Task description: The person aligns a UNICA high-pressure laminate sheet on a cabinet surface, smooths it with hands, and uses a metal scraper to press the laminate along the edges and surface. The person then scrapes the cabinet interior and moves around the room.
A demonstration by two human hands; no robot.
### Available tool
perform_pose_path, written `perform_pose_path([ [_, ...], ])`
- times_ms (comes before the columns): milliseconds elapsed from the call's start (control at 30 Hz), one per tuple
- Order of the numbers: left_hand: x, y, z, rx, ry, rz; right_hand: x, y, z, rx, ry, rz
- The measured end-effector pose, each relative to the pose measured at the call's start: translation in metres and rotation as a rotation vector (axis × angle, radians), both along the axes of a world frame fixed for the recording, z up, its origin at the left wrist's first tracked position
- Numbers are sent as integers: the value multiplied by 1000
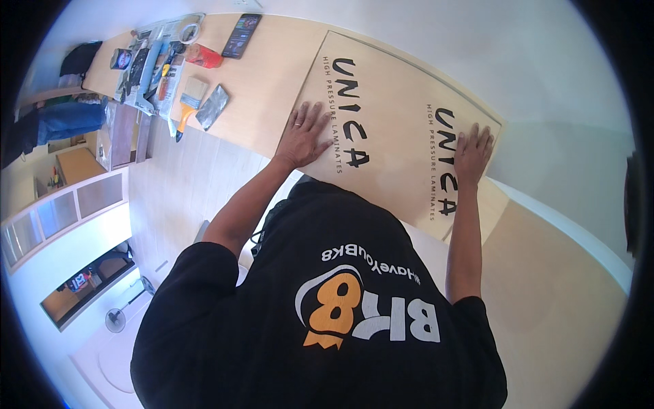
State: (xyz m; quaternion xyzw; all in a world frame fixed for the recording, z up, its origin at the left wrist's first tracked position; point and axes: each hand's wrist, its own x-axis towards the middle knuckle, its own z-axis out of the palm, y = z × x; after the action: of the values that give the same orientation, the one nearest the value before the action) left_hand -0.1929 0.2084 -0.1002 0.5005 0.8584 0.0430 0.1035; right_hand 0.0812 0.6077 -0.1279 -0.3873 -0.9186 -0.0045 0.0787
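A pale tan laminate sheet (395, 123) with large dark printed lettering lies on the wooden worktop (262, 82) in front of me. My left hand (304, 136) rests flat near the sheet's left edge, its fingers a little spread and a ring on one of them. Toward the right edge, my right hand (473, 155) lies flat over part of the lettering, fingers stretched out. Both palms press down on the surface, and neither hand grips anything. The sheet's near edge is partly hidden by my black shirt.
Left along the worktop are a phone (242, 35), a red can (204, 56), a wide paintbrush (191, 99), a grey scraper-like plate (213, 107), a tape roll (190, 32) and several tools on newspaper. A wall stands behind. Someone in jeans (71, 123) is at far left; a fan (115, 320) stands lower left.
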Motion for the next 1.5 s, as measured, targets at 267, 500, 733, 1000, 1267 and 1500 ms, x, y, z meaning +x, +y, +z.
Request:
perform_pose_path([
  [267,-39,54,-8,25,20,-23,-20,-2,-15,25,26,-136],
  [500,-79,119,-19,198,90,-17,-4,-20,-2,-60,64,-169],
  [733,-68,128,-14,34,122,99,-2,-4,3,-52,89,-81],
  [1000,-68,129,-13,39,147,88,-9,0,10,-94,84,-78],
  [1267,-65,132,-14,86,163,61,108,-178,68,-378,249,-216],
  [1500,-58,113,-5,63,189,88,133,-219,61,-600,549,-757],
])
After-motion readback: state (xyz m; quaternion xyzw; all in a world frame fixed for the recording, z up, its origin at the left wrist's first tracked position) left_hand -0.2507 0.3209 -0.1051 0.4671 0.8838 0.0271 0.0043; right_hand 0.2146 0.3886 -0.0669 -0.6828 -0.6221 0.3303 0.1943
